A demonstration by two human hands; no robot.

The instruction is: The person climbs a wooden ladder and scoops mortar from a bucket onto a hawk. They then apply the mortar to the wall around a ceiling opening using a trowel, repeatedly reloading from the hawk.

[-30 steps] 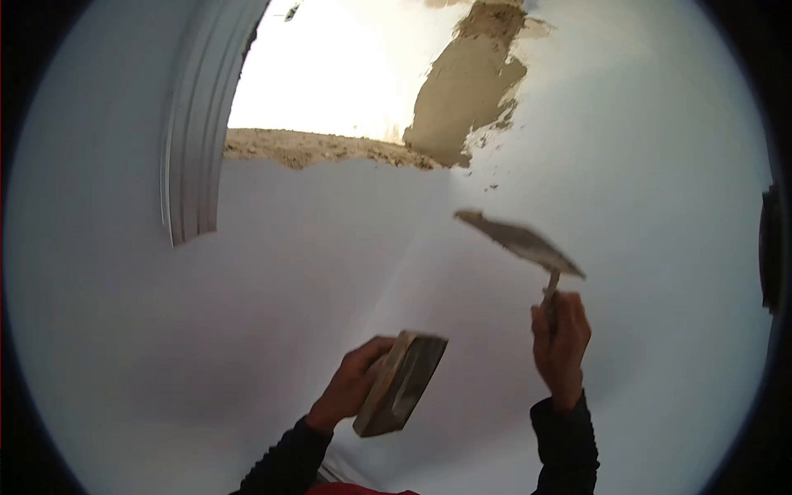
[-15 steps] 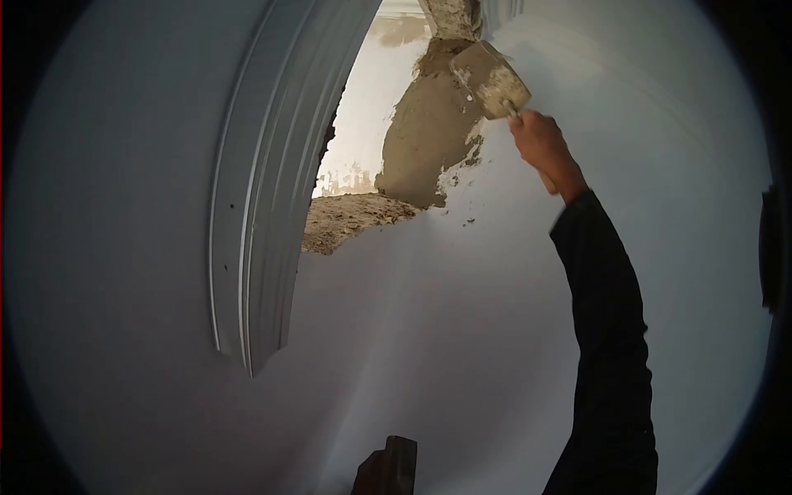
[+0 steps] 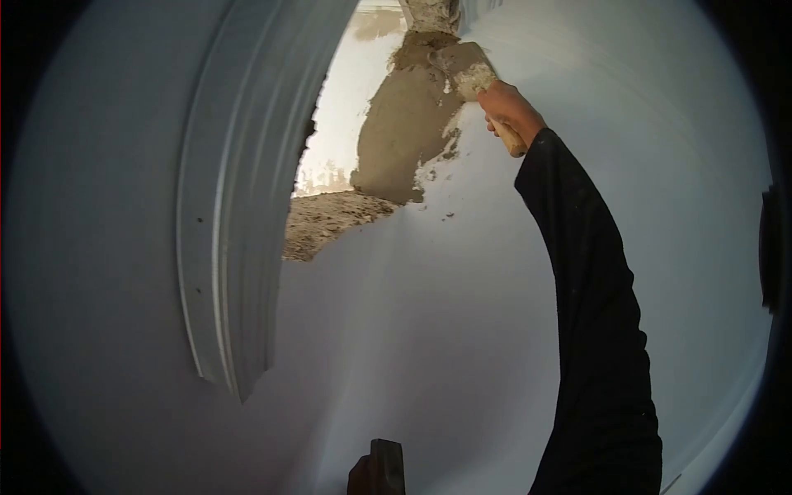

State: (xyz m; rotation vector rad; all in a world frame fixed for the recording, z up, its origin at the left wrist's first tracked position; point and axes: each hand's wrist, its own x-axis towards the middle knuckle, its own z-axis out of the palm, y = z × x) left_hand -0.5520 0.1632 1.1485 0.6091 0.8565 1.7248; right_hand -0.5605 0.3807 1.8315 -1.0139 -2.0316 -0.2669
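The right hand (image 3: 511, 109) is curling its fingers around the handle (image 3: 516, 148) of a trowel (image 3: 464, 63). The left hand (image 3: 358, 476), beside a block (image 3: 388, 466), is looking too dark to tell its grip. A grey strip (image 3: 235, 198) is standing left of a brown patch (image 3: 406, 124). The smudgy trowel is lying over the patch's upper right edge.

Your trowel (image 3: 468, 66) is at the plaster patch (image 3: 400, 124), upper right — the moulding (image 3: 235, 206) left of both, the float (image 3: 388, 466) below.
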